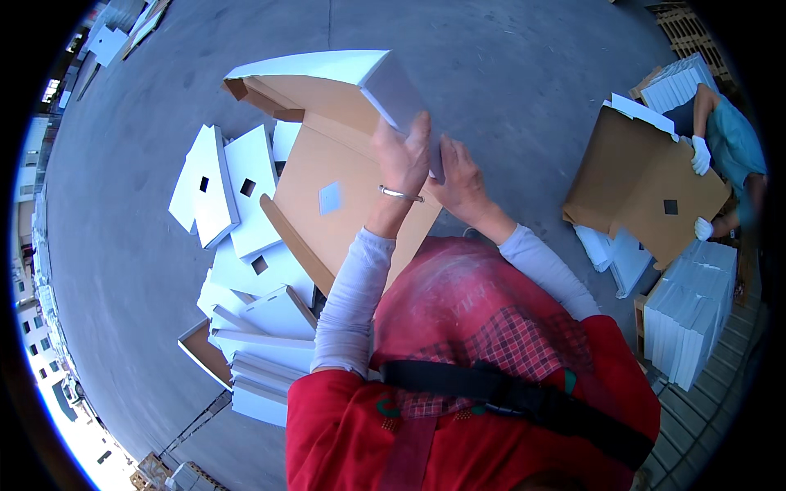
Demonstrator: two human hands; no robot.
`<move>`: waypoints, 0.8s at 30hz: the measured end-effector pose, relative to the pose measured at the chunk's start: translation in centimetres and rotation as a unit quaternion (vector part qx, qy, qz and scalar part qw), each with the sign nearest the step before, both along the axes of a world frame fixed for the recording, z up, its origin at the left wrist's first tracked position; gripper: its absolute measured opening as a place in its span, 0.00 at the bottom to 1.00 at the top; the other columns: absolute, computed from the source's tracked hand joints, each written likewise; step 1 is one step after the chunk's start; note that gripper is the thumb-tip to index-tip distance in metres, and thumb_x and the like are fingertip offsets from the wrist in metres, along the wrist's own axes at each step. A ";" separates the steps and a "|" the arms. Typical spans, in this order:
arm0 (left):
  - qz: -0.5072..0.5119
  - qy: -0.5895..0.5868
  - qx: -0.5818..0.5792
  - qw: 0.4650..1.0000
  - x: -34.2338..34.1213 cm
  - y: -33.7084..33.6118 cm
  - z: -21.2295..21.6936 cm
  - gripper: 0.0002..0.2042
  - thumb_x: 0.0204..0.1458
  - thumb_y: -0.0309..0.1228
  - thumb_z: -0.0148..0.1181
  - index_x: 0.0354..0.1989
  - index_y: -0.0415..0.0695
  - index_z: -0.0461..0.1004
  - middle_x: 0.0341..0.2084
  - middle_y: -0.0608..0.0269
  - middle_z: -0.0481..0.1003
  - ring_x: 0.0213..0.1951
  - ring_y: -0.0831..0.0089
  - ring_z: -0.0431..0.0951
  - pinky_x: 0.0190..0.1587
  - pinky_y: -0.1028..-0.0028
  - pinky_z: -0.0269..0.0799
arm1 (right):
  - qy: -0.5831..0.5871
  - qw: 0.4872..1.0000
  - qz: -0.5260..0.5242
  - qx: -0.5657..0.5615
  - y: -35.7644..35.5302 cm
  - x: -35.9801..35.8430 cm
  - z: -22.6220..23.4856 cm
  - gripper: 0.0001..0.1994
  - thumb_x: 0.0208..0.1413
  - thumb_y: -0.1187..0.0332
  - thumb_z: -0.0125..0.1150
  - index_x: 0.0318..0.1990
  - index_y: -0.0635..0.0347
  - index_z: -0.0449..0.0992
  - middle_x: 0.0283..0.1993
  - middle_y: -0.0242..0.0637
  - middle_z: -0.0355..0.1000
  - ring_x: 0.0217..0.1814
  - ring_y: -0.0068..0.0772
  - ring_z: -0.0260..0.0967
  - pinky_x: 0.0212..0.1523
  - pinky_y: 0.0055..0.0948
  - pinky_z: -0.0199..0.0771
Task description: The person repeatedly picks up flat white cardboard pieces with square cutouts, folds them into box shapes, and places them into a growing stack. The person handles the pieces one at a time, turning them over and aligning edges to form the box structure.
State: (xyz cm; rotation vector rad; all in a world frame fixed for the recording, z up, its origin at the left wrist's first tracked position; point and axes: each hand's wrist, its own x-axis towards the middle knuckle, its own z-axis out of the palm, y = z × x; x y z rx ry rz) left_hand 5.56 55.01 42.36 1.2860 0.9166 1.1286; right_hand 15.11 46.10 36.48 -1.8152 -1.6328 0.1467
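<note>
Where hands [432,168] meet carton flap [397,90], fingertips hidden.

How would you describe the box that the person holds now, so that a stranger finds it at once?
Start at the heap of flat white boxes on the grey floor. Above it, the left hand and right hand grip one half-folded box. Only it shows its brown inside.

Bright, even daylight; soft shadows on the concrete floor [508,74]. Glare lower left. Strong fisheye bending, dark vignette at rim.

Grey concrete floor [508,74], bright daylight, wood pallets [684,29]
</note>
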 end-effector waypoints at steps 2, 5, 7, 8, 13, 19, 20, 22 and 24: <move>-0.036 0.038 0.008 0.999 -0.3 -0.8 0.2 0.20 0.47 0.31 0.66 0.47 0.36 0.71 0.39 0.62 0.75 0.39 0.73 0.75 0.44 0.71 0.70 | 0.041 0.998 0.034 -0.020 -0.6 1.3 0.4 0.36 0.41 0.71 0.65 0.61 0.70 0.58 0.48 0.53 0.63 0.48 0.55 0.67 0.45 0.44 0.72; -0.144 -0.183 -0.127 0.964 -1.8 -1.7 1.5 0.25 0.44 0.31 0.67 0.51 0.37 0.68 0.43 0.61 0.73 0.44 0.71 0.73 0.49 0.68 0.67 | 0.072 0.993 0.087 -0.035 -1.3 3.1 1.3 0.35 0.42 0.72 0.63 0.61 0.72 0.59 0.49 0.54 0.64 0.48 0.55 0.68 0.46 0.43 0.72; -0.185 -0.223 -0.155 0.944 -3.1 -1.1 0.3 0.32 0.40 0.31 0.71 0.55 0.38 0.64 0.45 0.61 0.72 0.47 0.69 0.72 0.52 0.67 0.66 | 0.074 0.989 0.115 -0.060 -1.9 3.6 2.1 0.34 0.44 0.72 0.63 0.61 0.72 0.59 0.51 0.53 0.64 0.48 0.54 0.69 0.47 0.40 0.72; -0.194 -0.224 -0.166 0.940 -3.7 -1.0 -0.5 0.35 0.39 0.31 0.73 0.56 0.39 0.62 0.45 0.61 0.71 0.48 0.68 0.72 0.52 0.67 0.67 | 0.066 0.988 0.121 -0.072 -2.2 3.7 2.2 0.34 0.44 0.72 0.63 0.61 0.72 0.59 0.51 0.53 0.64 0.48 0.53 0.69 0.47 0.40 0.72; -0.200 -0.183 -0.144 0.952 -5.0 -1.4 -2.8 0.35 0.36 0.38 0.77 0.53 0.39 0.66 0.42 0.62 0.73 0.46 0.70 0.73 0.49 0.68 0.69 | 0.046 0.987 0.105 -0.109 -4.2 3.1 1.5 0.35 0.43 0.71 0.64 0.62 0.71 0.59 0.53 0.51 0.64 0.52 0.52 0.67 0.51 0.38 0.70; -0.093 -0.153 -0.247 0.952 -2.1 -3.4 -5.3 0.23 0.44 0.31 0.73 0.47 0.40 0.69 0.36 0.63 0.76 0.38 0.72 0.76 0.43 0.71 0.72 | 0.135 0.965 0.087 -0.209 -5.8 1.6 -1.3 0.46 0.38 0.64 0.70 0.65 0.66 0.50 0.58 0.52 0.61 0.58 0.53 0.63 0.57 0.41 0.66; -0.052 -0.124 -0.227 0.965 -1.2 -4.1 -4.9 0.17 0.49 0.28 0.68 0.45 0.38 0.69 0.34 0.62 0.76 0.36 0.74 0.76 0.38 0.72 0.73 | 0.156 0.963 0.071 -0.209 -5.9 0.9 -1.4 0.48 0.38 0.63 0.71 0.66 0.65 0.48 0.59 0.52 0.60 0.59 0.53 0.62 0.58 0.41 0.65; -0.033 -0.017 -0.196 0.980 0.8 -4.8 -5.7 0.18 0.50 0.29 0.66 0.45 0.36 0.68 0.33 0.59 0.76 0.35 0.72 0.76 0.37 0.71 0.73 | 0.205 0.959 0.040 -0.190 -6.3 -0.3 -1.8 0.52 0.37 0.60 0.73 0.67 0.63 0.44 0.62 0.52 0.58 0.61 0.53 0.61 0.59 0.42 0.64; -0.026 0.105 -0.123 0.986 3.1 -5.2 -5.7 0.20 0.49 0.27 0.64 0.48 0.34 0.64 0.37 0.49 0.73 0.38 0.61 0.75 0.39 0.65 0.72 | 0.207 0.960 -0.005 -0.187 -7.0 0.3 -4.9 0.50 0.39 0.59 0.72 0.66 0.63 0.46 0.62 0.51 0.58 0.62 0.51 0.60 0.58 0.43 0.65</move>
